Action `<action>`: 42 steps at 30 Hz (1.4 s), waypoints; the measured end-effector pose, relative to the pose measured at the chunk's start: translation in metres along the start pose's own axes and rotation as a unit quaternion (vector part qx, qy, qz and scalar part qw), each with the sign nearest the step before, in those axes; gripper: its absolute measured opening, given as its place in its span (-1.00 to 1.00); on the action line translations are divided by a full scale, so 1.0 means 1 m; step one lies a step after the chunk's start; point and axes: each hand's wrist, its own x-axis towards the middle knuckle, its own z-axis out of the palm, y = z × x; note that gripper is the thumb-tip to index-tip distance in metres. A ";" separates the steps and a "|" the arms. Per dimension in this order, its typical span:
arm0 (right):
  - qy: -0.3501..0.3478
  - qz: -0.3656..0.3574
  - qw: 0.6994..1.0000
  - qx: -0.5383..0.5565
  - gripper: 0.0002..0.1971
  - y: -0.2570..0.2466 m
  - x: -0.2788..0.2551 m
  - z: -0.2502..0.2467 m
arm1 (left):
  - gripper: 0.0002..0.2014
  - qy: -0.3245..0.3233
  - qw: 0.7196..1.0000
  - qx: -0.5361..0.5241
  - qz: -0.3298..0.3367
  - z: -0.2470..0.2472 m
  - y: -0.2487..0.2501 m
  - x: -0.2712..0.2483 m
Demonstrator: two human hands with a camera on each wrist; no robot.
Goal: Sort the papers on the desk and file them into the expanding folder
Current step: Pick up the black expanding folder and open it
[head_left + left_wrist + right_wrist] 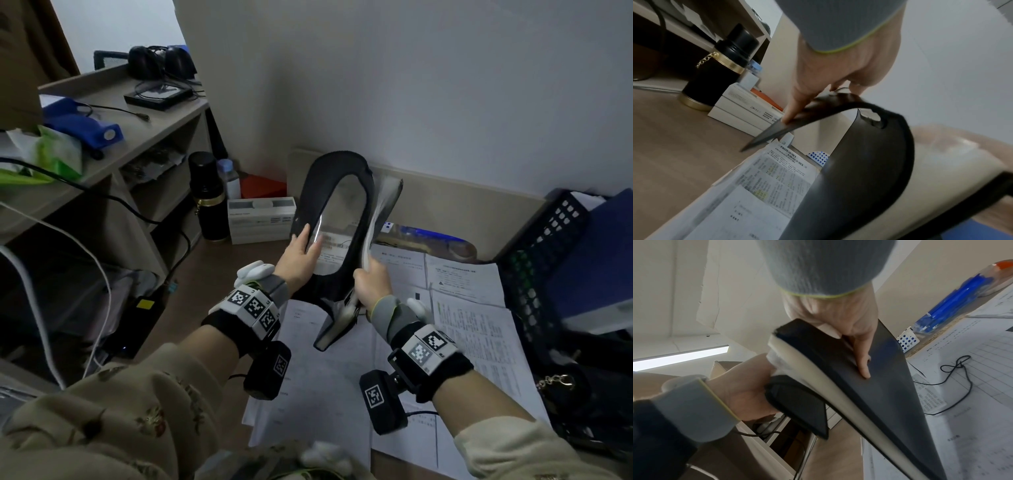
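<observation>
I hold a black expanding folder (pixel 334 171) upright above the desk, its mouth pulled wide so a clear inner pocket shows. My left hand (pixel 301 251) pinches the left black wall (pixel 869 162), thumb on one side and fingers on the other. My right hand (pixel 371 286) grips the right side, where the pale pocket edges (pixel 818 378) bunch together, with its fingers (pixel 862 356) lying on the black cover (pixel 879 386). Several printed papers (pixel 472 325) lie spread on the desk below and to the right of the folder. More of these sheets (pixel 766 186) show in the left wrist view.
A black flask (pixel 207 198) and stacked white boxes (pixel 262 219) stand behind the folder on the left. A black mesh basket (pixel 548 260) with blue books is on the right. A clear bag of blue pens (pixel 428 236) lies by the wall. Shelves and cables fill the left.
</observation>
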 end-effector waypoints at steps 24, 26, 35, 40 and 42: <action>-0.048 0.005 0.999 -0.024 -0.46 0.007 -0.004 0.003 | 0.20 -0.042 0.985 0.149 -0.078 0.018 0.005 -0.015; -0.057 0.006 0.998 -0.031 -0.46 0.009 -0.005 0.002 | 0.18 -0.026 0.978 0.177 -0.104 0.021 0.010 -0.015; -0.086 -0.001 0.996 -0.027 -0.45 0.016 0.000 0.008 | 0.10 -0.023 0.979 0.153 -0.131 0.024 0.016 -0.020; -0.084 -0.016 0.996 0.033 -0.56 0.008 -0.002 -0.001 | -0.02 0.006 0.984 0.162 -0.076 0.010 0.026 -0.020; -0.074 -0.023 0.995 0.058 -0.53 0.004 -0.001 -0.004 | -0.09 0.040 0.983 0.167 -0.065 0.005 0.032 -0.018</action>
